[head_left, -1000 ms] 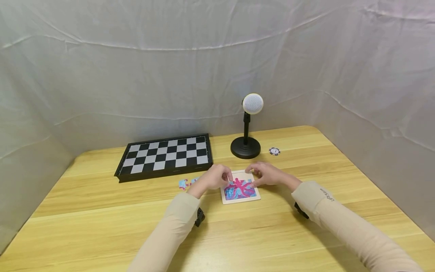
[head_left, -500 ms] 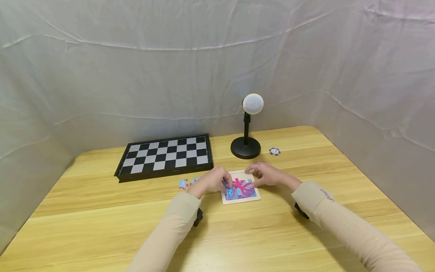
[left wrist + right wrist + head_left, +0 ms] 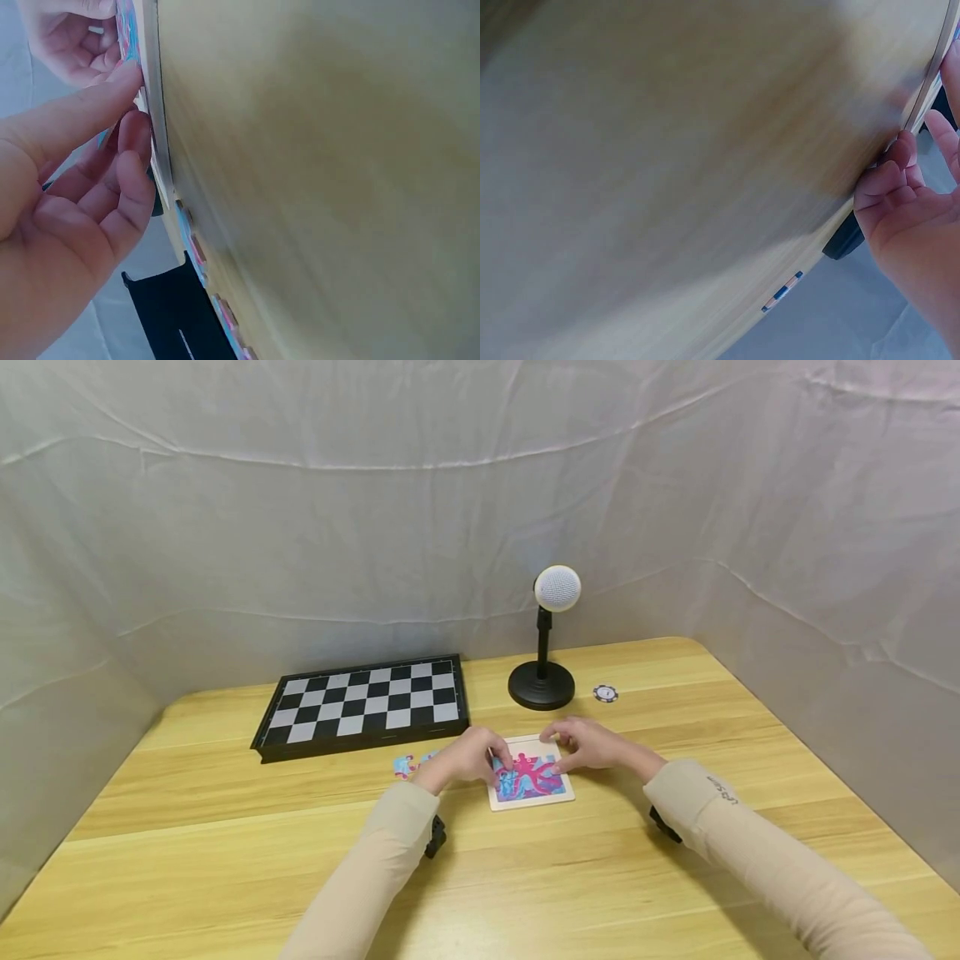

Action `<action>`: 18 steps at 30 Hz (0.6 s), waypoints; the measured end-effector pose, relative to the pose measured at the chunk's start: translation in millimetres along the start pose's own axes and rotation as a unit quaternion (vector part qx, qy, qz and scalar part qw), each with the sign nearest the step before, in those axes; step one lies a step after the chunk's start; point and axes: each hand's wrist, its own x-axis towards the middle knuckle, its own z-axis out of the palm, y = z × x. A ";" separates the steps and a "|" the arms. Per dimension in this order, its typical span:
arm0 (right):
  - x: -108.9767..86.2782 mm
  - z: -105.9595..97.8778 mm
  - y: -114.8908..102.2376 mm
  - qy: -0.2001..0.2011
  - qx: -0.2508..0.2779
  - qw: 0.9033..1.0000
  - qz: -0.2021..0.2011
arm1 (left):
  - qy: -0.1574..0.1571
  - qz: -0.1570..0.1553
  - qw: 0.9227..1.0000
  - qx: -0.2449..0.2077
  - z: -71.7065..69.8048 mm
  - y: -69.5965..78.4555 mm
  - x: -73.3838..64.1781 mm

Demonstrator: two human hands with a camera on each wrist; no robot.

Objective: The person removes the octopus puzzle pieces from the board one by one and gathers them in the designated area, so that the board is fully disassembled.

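Note:
A square wooden jigsaw puzzle tray (image 3: 530, 806) lies on the table in the head view, its lower part filled with a pink octopus on blue and purple. My left hand (image 3: 470, 756) is over the tray's left side, thumb and fingers bent together. In the left wrist view, a small blue-edged puzzle piece (image 3: 106, 137) shows tilted between its fingers, mostly hidden by them. At the right side, my right hand (image 3: 588, 745) holds the tray by its upper right corner, thumb on the side edge. Loose puzzle pieces (image 3: 404, 767) lie left of the tray, partly behind my left hand.
A black-framed chessboard (image 3: 367, 703) lies behind the loose pieces. Beyond the tray stands a microphone (image 3: 558, 589) on a round black base (image 3: 542, 687). To its right is a poker chip (image 3: 605, 693). Grey cloth (image 3: 300, 527) encloses the wooden table (image 3: 562, 885).
My left hand's fingertips have shifted slightly down along the tray's left side and now cover part of the picture there. My right hand has stayed at the tray's corner.

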 end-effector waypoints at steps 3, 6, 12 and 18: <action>-0.2 -0.1 -0.3 -0.001 0.002 1.000 0.002 | 0.001 -0.018 1.000 -0.025 -0.1 -3.8 -0.4; -0.3 -0.2 -0.4 -0.002 0.004 1.000 0.004 | -0.001 -0.042 0.998 -0.044 -0.6 -6.4 -1.1; -0.4 -0.2 -0.8 -0.006 0.004 1.000 0.014 | -0.001 -0.077 0.994 -0.078 -1.2 -9.5 -0.8; -0.4 -0.6 -0.9 -0.006 0.008 1.000 0.017 | 0.001 -0.080 0.992 -0.099 -4.6 -9.4 -1.7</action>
